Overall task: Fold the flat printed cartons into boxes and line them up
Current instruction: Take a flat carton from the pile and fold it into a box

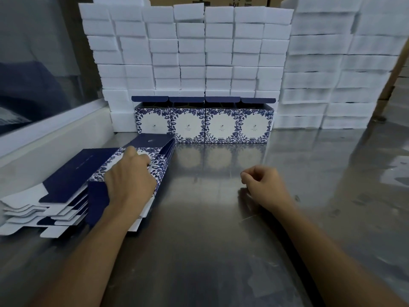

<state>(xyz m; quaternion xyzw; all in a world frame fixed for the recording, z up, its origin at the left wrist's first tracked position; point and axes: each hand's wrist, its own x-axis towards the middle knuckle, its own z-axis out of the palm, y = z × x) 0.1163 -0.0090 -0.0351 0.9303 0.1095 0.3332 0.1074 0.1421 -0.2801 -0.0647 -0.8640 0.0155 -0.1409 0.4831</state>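
Folded boxes — each front carries a small emblem and a line of tiny print inside the white round, too small to read. Top flat carton has a thin pale line of print on its navy panel — unreadable. Brown cardboard at the top edge bears cropped dark characters, not legible.

left hand fingertips hidden, box print illegible, foam stacks cropped
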